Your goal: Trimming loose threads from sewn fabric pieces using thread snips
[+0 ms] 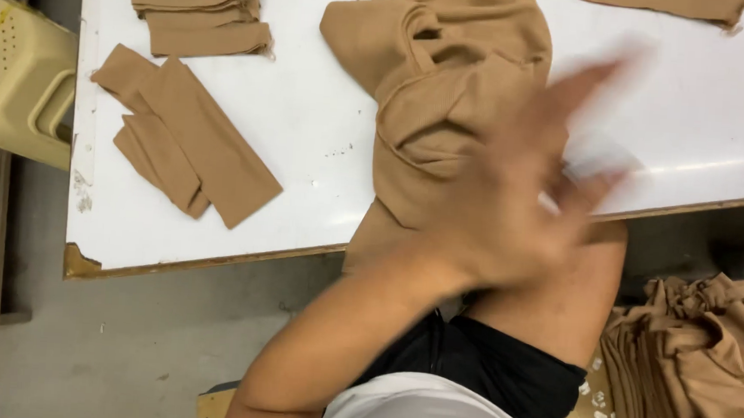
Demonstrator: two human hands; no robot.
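My left hand (519, 201) is blurred with motion, fingers spread, over the near edge of a white table (308, 128). It lies on or just above the lower right part of a large crumpled tan garment (432, 75) that hangs over the table's edge. A small white blur sits by the fingers; I cannot tell what it is. The forearm reaches in from the lower left. My right hand is out of view. My bare knee (564, 298) and black shorts are below the hand.
Folded tan fabric strips (191, 142) lie on the table's left side, with a stack of similar pieces (197, 5) behind them. Beside the table at far left stands a yellow plastic stool (14, 75). A heap of tan fabric (698, 367) sits low at the right.
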